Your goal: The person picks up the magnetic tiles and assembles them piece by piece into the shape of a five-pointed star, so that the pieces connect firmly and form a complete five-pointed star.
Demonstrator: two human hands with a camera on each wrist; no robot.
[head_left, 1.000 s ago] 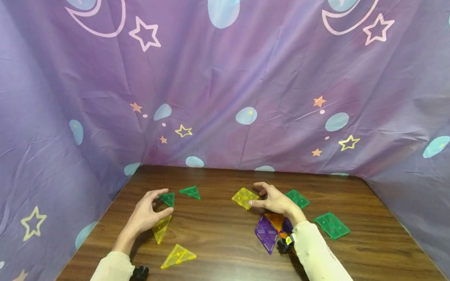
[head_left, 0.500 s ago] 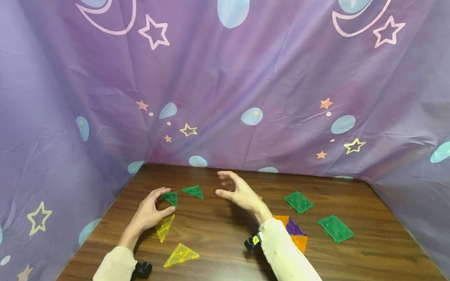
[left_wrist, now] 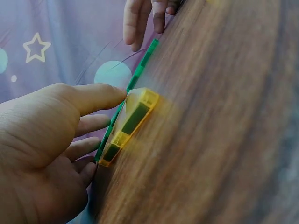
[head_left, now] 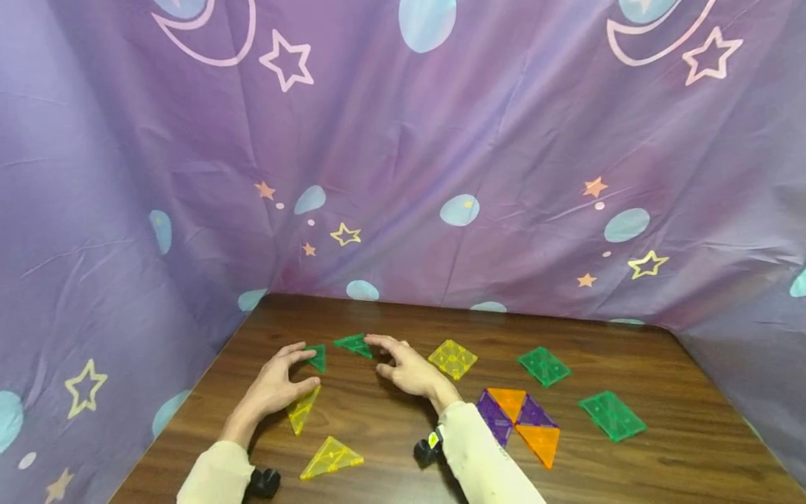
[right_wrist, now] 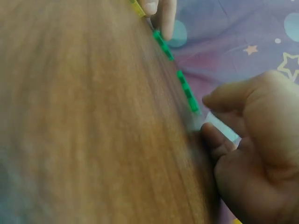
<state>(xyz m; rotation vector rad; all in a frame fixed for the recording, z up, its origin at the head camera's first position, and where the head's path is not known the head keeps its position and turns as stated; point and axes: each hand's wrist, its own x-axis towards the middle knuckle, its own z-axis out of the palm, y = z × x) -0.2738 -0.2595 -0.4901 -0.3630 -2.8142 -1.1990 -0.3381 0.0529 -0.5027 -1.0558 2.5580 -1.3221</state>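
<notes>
My left hand [head_left: 273, 383] is held with its fingers spread and loosely bent over a green triangular magnetic tile [head_left: 319, 358], partly hiding it. Just below the thumb lies a yellow triangular tile [head_left: 304, 409], its upper part covered by the hand. My right hand [head_left: 409, 367] hovers low with loosely bent fingers, its fingertips at the right end of a second green triangular tile [head_left: 354, 344]. In the right wrist view, thumb and fingers are apart, close to that green tile [right_wrist: 188, 91]; whether they touch it I cannot tell. Neither hand grips anything.
Another yellow triangle [head_left: 331, 458] lies at the front. Right of my right hand are a yellow square [head_left: 453, 360], a cluster of purple and orange triangles [head_left: 538, 441], and two green square tiles [head_left: 544, 366]. A purple curtain [head_left: 403, 175] stands behind the wooden table [head_left: 390, 448].
My right hand has moved left, away from the yellow square tile, across to the second green triangle. The left hand stays over its green triangle. The view has shifted slightly.
</notes>
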